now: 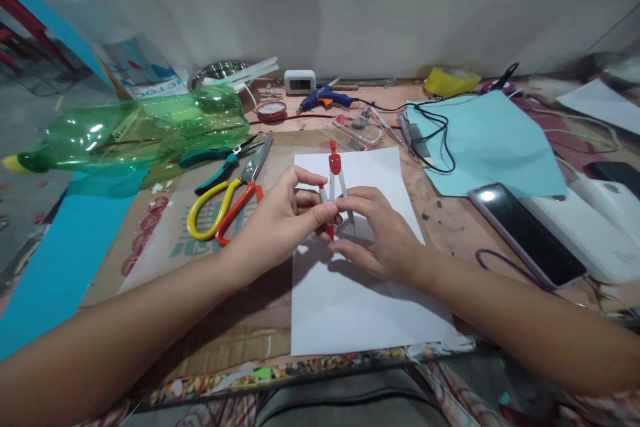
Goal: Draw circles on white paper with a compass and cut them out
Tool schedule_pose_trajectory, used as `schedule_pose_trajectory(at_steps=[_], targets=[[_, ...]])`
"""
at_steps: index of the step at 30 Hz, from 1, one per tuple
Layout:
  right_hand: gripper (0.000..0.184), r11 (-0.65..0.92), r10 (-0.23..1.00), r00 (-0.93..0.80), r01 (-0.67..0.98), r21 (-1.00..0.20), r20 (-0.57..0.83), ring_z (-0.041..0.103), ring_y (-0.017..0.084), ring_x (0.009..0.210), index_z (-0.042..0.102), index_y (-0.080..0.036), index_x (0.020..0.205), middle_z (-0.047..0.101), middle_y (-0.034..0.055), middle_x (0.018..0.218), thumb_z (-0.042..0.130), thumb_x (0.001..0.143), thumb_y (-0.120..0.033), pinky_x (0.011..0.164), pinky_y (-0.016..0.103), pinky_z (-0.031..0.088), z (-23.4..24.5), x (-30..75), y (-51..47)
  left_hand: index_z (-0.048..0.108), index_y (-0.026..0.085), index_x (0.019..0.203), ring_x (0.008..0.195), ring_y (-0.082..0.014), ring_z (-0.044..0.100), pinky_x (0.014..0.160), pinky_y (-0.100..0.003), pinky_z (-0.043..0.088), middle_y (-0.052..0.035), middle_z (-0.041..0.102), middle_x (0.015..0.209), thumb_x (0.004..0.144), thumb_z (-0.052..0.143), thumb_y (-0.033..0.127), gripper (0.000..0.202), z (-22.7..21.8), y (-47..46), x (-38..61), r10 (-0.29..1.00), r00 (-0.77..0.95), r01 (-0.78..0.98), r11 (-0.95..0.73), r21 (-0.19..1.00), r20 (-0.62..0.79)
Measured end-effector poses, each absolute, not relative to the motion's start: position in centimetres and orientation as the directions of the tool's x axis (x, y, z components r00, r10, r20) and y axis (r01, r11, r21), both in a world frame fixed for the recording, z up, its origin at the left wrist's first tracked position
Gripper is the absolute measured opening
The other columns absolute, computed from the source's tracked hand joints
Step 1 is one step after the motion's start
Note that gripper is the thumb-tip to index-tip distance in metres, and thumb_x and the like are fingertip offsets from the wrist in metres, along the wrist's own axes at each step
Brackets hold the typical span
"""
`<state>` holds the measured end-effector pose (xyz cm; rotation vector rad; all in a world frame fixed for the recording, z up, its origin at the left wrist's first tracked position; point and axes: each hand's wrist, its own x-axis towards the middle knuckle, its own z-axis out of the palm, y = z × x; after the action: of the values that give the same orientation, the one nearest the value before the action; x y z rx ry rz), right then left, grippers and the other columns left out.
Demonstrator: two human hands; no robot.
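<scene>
A drawing compass (335, 163) with a red head and grey metal legs stands roughly upright over a white sheet of paper (330, 313). My left hand (295, 213) pinches its left leg, where a short red-and-grey pencil or pen piece is fitted. From the other side my right hand (383, 233) has its fingertips on the compass legs, with the thumb lower down near the red tip. Fingers partly hide the clamp and the lower legs. Left of the paper lie scissors (233, 207) with yellow and red handles, and teal-handled pliers (220, 170).
A green plastic bottle (150, 123) lies at the back left. Behind the paper are a blue glue gun (325, 99), a clear plastic case (355, 133) and a small white clock (300, 82). On the right are light-blue paper (490, 140) with a black cable and a phone (527, 233).
</scene>
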<state>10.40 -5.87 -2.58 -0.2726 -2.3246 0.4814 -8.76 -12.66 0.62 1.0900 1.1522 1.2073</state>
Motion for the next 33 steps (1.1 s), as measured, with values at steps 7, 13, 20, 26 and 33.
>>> schedule_pose_trajectory(at_steps=[7, 13, 20, 26, 33], targets=[[0.047, 0.9, 0.347, -0.716, 0.071, -0.431, 0.606, 0.06, 0.029, 0.115, 0.046, -0.025, 0.135, 0.063, 0.0116, 0.119, 0.064, 0.096, -0.041, 0.093, 0.05, 0.056, -2.72, 10.45, -5.78, 0.046, 0.021, 0.105, 0.057, -0.0127, 0.068, 0.055, -0.021, 0.053, 0.0045, 0.069, 0.068, 0.081, 0.081, 0.042, 0.048, 0.53, -12.61, -8.67, 0.998, 0.017, -0.138, 0.065, 0.988, -0.063], [0.048, 0.905, 0.331, -0.712, 0.053, -0.423, 0.619, 0.06, 0.029, 0.115, 0.046, -0.024, 0.136, 0.063, 0.0121, 0.12, 0.065, 0.095, -0.04, 0.094, 0.049, 0.056, -2.71, 10.42, -5.83, 0.046, 0.021, 0.102, 0.055, -0.013, 0.068, 0.053, -0.022, 0.052, 0.0049, 0.068, 0.068, 0.08, 0.082, 0.043, 0.047, 0.58, -12.63, -8.7, 0.998, 0.014, -0.13, 0.055, 0.99, -0.053], [0.05, 0.892, 0.352, -0.712, 0.059, -0.448, 0.607, 0.06, 0.03, 0.116, 0.047, -0.025, 0.137, 0.064, 0.0117, 0.12, 0.066, 0.094, -0.04, 0.095, 0.051, 0.055, -2.86, 10.46, -5.84, 0.046, 0.021, 0.104, 0.056, -0.0124, 0.067, 0.054, -0.021, 0.052, 0.0047, 0.068, 0.068, 0.081, 0.082, 0.044, 0.048, 0.61, -12.55, -8.7, 0.999, 0.024, -0.135, 0.05, 0.99, -0.047], [0.047, 0.892, 0.354, -0.702, 0.055, -0.449, 0.618, 0.059, 0.029, 0.117, 0.048, -0.023, 0.135, 0.064, 0.0126, 0.12, 0.066, 0.094, -0.038, 0.096, 0.05, 0.054, -3.03, 10.38, -5.74, 0.045, 0.021, 0.107, 0.057, -0.0125, 0.068, 0.055, -0.021, 0.053, 0.0043, 0.07, 0.07, 0.082, 0.08, 0.041, 0.047, 0.42, -12.48, -8.71, 0.997, 0.026, -0.145, 0.07, 0.987, -0.067], [0.049, 0.812, 0.423, -0.684, -0.004, -0.584, 0.594, 0.064, 0.026, 0.106, 0.047, -0.023, 0.136, 0.064, 0.0112, 0.115, 0.063, 0.096, -0.047, 0.09, 0.045, 0.057, -2.35, 10.67, -5.88, 0.045, 0.023, 0.119, 0.069, -0.0144, 0.07, 0.066, -0.025, 0.055, 0.0026, 0.071, 0.078, 0.093, 0.069, 0.03, 0.036, 0.19, -13.0, -8.81, 0.998, -0.044, 0.028, -0.048, 0.998, 0.05]])
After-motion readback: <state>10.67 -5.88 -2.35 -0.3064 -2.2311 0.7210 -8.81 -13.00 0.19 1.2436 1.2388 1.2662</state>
